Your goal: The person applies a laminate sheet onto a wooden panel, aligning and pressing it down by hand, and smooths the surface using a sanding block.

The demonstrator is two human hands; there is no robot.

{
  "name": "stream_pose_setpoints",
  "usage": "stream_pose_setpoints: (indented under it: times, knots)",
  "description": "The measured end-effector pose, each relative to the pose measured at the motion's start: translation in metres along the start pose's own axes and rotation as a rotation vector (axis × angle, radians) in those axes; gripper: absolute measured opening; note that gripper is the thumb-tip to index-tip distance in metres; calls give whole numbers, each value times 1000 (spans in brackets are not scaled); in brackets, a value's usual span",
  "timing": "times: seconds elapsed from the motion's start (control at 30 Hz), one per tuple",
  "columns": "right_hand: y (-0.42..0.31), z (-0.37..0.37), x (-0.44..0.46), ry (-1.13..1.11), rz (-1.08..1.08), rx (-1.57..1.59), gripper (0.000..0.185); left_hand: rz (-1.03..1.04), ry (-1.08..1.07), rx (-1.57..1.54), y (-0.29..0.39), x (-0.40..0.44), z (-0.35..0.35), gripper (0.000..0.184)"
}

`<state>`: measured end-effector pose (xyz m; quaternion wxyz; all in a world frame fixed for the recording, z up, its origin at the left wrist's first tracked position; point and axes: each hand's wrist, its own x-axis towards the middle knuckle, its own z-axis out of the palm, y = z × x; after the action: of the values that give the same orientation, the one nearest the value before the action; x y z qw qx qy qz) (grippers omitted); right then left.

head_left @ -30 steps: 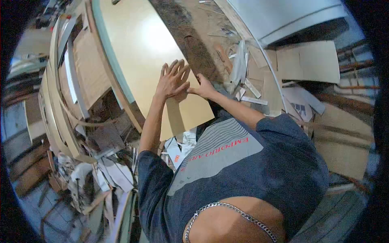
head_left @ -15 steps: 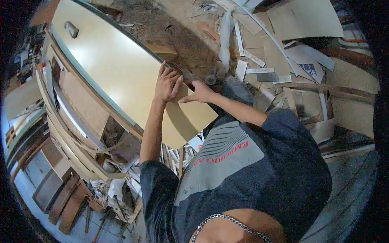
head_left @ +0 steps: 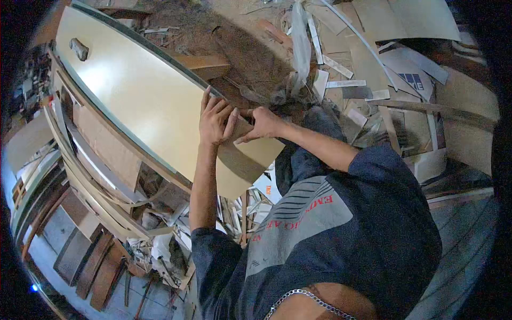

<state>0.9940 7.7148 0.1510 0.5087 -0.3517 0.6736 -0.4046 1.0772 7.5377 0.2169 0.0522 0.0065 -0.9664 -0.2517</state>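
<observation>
Scrap-littered floor point(head_left: 234, 16) is flanking the pale panel point(head_left: 154, 104) lying at both hands, long axis running forward-left, left hand point(head_left: 215, 121) resting fingers apart, right hand point(head_left: 266, 124) sitting nearer the close end, can't tell if clamped.

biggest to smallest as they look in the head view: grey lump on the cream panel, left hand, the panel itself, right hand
1. Cream panel
2. Left hand and right hand: too alike to rank
3. Grey lump
</observation>
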Motion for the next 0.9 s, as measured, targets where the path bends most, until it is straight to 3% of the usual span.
stream_pose_setpoints:
  times: [0.17, 0.23, 0.27, 0.33, 0.43, 0.57, 0.7, 0.8, 0.9]
  knots:
    - [3, 3, -2, 76, -50, -242, 87, 0, 1, 26, 11, -2, -1, 29]
    - [9, 10, -2, 70, -18, -147, 97, -81, 77, 85, 17, -12, 5, 51]
    - [10, 12, -4, 71, -26, -150, 97, -80, 83, 92, 21, -18, 7, 51]
    - [3, 20, -13, 227, -59, -142, 89, -235, 56, 203, 30, -34, 8, 66]
    - [-8, 5, -30, 151, -66, -22, 81, -266, 46, 271, 31, -44, 12, 73]
    - [19, -5, -53, 152, -132, 69, 72, -267, 58, 279, 26, -45, 15, 73]
    - [45, -22, -80, 150, 76, 316, 32, -276, 76, 275, 30, -44, 12, 72]
    - [55, -33, -97, 236, 126, 122, 25, -258, 111, 265, 28, -47, 15, 69]
    - [57, -33, -109, 234, 134, 123, 30, -231, 136, 273, 25, -48, 16, 64]
